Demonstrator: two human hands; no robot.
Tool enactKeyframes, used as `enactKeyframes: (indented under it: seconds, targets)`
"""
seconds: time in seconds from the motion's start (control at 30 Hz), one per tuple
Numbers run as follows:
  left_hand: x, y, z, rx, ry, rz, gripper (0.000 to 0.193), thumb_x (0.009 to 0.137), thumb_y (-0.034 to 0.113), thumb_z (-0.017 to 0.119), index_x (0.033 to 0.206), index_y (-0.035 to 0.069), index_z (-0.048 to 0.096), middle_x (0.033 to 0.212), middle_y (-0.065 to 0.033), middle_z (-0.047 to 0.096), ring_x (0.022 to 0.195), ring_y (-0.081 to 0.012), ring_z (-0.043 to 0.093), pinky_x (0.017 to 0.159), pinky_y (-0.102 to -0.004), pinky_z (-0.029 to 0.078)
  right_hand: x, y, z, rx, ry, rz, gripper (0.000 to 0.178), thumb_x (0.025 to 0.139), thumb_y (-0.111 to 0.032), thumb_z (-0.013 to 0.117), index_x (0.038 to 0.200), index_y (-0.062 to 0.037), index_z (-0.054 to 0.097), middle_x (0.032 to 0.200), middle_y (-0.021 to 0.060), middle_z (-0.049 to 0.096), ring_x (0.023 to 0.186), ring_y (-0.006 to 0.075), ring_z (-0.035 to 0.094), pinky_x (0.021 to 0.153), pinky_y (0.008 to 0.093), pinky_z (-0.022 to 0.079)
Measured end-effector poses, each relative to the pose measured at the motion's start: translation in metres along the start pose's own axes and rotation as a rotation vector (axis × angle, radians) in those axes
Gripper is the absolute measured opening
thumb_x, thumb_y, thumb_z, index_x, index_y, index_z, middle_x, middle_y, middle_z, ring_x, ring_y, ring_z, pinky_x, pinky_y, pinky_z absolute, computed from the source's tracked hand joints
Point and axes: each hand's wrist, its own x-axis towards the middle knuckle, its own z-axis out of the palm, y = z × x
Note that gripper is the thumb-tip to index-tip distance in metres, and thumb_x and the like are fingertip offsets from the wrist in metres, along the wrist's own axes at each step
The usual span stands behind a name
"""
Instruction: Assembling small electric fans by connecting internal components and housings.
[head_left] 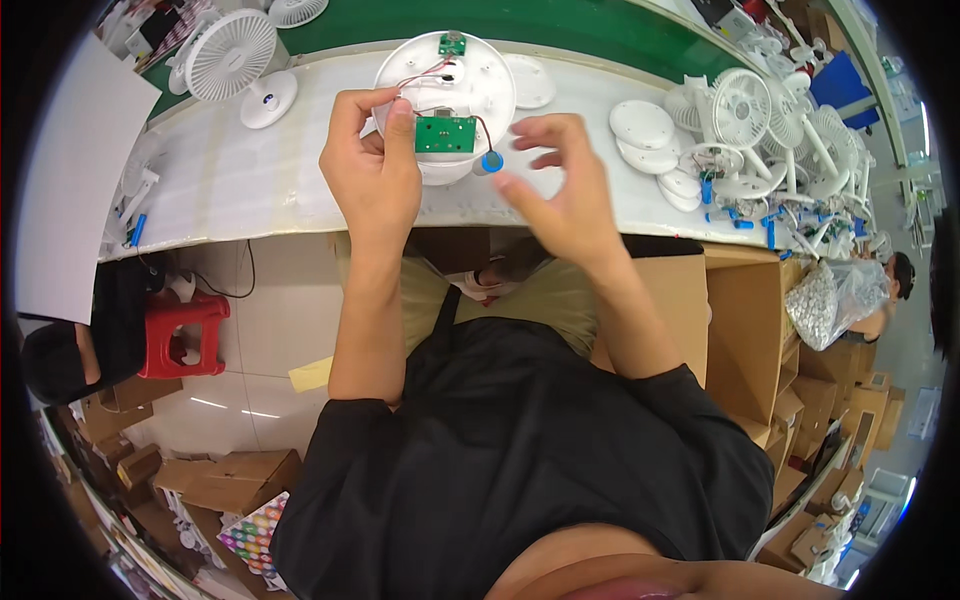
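Note:
A round white fan base (496, 75), its inside facing up, lies on the bench in front of me. A small green circuit board (453, 44) sits at its far edge, and a larger green circuit board (445, 135) lies over its near part. My left hand (375, 155) is closed at the left of the base, thumb and forefinger pinched where thin red wire (425, 74) runs to the fingertips. A blue cylindrical battery (491, 162) hangs at the larger board's right on a dark wire. My right hand (565, 190) is apart from it, fingers spread and slightly blurred.
A white desk fan (235, 60) stands at the far left. Round white covers (642, 125) are stacked to the right, beside several fans (742, 110) and loose blue batteries (771, 234). Below the bench are cardboard boxes (742, 330) and a red stool (187, 335).

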Motion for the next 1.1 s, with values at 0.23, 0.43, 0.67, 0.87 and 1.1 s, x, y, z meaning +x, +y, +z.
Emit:
enactKeyframes:
  seconds: [0.23, 0.43, 0.67, 0.87, 1.1]
  targets:
    - [-0.011, 0.006, 0.012, 0.074, 0.018, 0.032, 0.008, 0.091, 0.006, 0.060, 0.098, 0.001, 0.059, 0.075, -0.0032, 0.057, 0.058, -0.0071, 0.044, 0.053, -0.0195, 0.039, -0.011, -0.004, -0.006, 0.251, -0.166, 0.118, 0.027, 0.082, 0.001, 0.064, 0.109, 0.0029, 0.063, 0.098, 0.0096, 0.062, 0.082, 0.0162, 0.058, 0.070, 0.0248, 0.050]
    - [-0.013, 0.008, 0.012, 0.135, -0.019, 0.042, 0.007, 0.089, 0.005, 0.061, 0.096, 0.001, 0.061, 0.067, -0.0012, 0.055, 0.056, -0.0065, 0.041, 0.050, -0.0199, 0.035, 0.014, -0.014, -0.011, 0.596, -0.117, 0.300, 0.028, 0.083, 0.001, 0.064, 0.111, 0.0026, 0.065, 0.106, 0.0106, 0.060, 0.083, 0.0157, 0.059, 0.069, 0.0239, 0.052]
    - [-0.011, 0.007, 0.009, 0.076, -0.018, 0.011, 0.008, 0.088, 0.003, 0.061, 0.095, 0.001, 0.062, 0.065, -0.0009, 0.054, 0.054, -0.0068, 0.039, 0.049, -0.0212, 0.033, 0.022, -0.011, 0.001, 0.418, 0.062, 0.209, 0.021, 0.083, 0.001, 0.065, 0.104, 0.0024, 0.069, 0.109, 0.0096, 0.057, 0.084, 0.0160, 0.058, 0.070, 0.0247, 0.052]
    - [-0.008, 0.003, 0.010, 0.111, -0.005, 0.026, 0.009, 0.087, 0.003, 0.062, 0.095, 0.002, 0.063, 0.065, -0.0012, 0.055, 0.054, -0.0068, 0.040, 0.049, -0.0207, 0.034, 0.006, -0.003, -0.002, -0.116, 0.000, -0.125, 0.023, 0.082, 0.001, 0.065, 0.105, 0.0027, 0.069, 0.110, 0.0092, 0.055, 0.086, 0.0169, 0.057, 0.072, 0.0257, 0.052]
    - [-0.012, 0.006, 0.010, 0.072, 0.017, -0.008, 0.009, 0.086, 0.004, 0.063, 0.094, 0.002, 0.063, 0.064, -0.0007, 0.053, 0.054, -0.0069, 0.040, 0.049, -0.0204, 0.034, -0.014, -0.002, -0.005, -0.007, -0.123, 0.121, 0.024, 0.081, 0.002, 0.065, 0.104, 0.0041, 0.068, 0.112, 0.0102, 0.056, 0.089, 0.0152, 0.058, 0.075, 0.0242, 0.049]
